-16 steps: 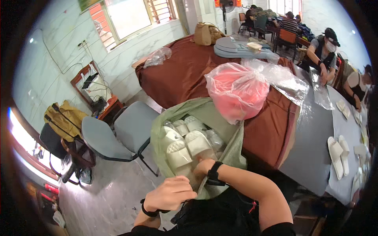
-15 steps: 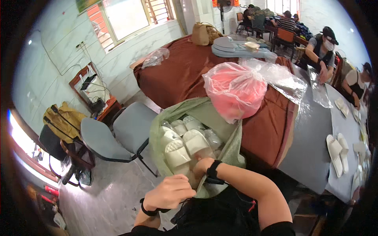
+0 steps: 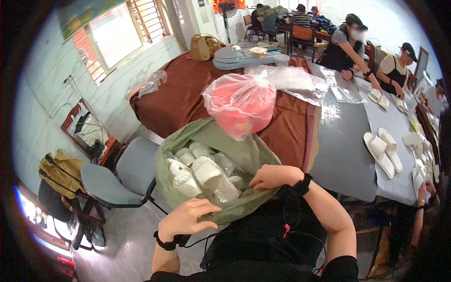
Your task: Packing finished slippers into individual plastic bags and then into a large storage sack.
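While a green sack [image 3: 244, 155] full of white slippers [image 3: 206, 171] in clear wrappers rests open against the person's front, the left hand [image 3: 188, 218] grips its near rim with curled fingers, and the right hand [image 3: 270, 177] pinches the rim on the other side. Just behind the sack, a clear bag [image 3: 240, 103] holding something pink sits on a brown-covered table [image 3: 178, 98]. To the left stands a grey chair [image 3: 117, 176]; to the right, loose slippers lie on a grey table [image 3: 345, 141] where other people work.
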`<state>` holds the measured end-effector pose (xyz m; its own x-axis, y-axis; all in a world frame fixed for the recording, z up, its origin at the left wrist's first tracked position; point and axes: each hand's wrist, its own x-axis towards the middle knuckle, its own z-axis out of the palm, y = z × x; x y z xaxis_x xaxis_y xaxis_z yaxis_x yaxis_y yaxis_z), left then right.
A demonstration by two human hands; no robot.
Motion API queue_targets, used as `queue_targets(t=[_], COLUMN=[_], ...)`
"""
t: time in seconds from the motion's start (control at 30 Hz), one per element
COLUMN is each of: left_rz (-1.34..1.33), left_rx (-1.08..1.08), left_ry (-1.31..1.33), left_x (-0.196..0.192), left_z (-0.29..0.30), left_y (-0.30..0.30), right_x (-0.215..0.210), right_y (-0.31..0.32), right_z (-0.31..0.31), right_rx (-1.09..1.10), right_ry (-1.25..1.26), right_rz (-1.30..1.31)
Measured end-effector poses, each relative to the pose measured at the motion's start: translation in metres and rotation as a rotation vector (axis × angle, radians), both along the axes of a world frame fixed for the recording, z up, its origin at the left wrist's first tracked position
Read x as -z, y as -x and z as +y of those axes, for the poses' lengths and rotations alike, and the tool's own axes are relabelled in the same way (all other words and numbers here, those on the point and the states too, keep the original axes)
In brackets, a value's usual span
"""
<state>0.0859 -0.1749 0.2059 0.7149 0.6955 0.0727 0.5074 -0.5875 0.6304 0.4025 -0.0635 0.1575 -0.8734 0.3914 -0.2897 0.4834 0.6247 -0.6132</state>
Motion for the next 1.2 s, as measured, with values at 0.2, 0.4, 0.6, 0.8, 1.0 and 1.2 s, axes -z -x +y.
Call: queue_targets(t=[0.2,0.4,0.6,0.8,1.0,1.2], left_rz=[0.269,0.649,0.575,0.705,0.05,0.03], left_rx=[0.166,0.09,-0.034,0.038,0.212,0.423], left_ry=[-0.011,0.064,0.131,0.049,-0.247,-0.337], left_x=[0.032,0.103,0.14,0.064,0.043,0.071], left_z=[0.026,0.067,0.103,0.09,0.08,0.121], left_y=[-0.032,-0.037,-0.042,-0.101,-0.169,-0.229], right_x=[0.023,0.067,0.072,0.067,0.067,0.08], right_y=[-0.055,-0.07,-0.115,-0.176,-0.201,-0.236], right_z=[-0.048,-0.086,-0.097,-0.083,-0.062,-0.051], right_rx=[0.373,0.356,0.465,0.729,0.988,0.944], right_ry=[-0.294,-0.464,-0.422,-0.38,-0.429,-0.441], right_rz=[0.208,0.128,0.343,0.427,0.135,0.127])
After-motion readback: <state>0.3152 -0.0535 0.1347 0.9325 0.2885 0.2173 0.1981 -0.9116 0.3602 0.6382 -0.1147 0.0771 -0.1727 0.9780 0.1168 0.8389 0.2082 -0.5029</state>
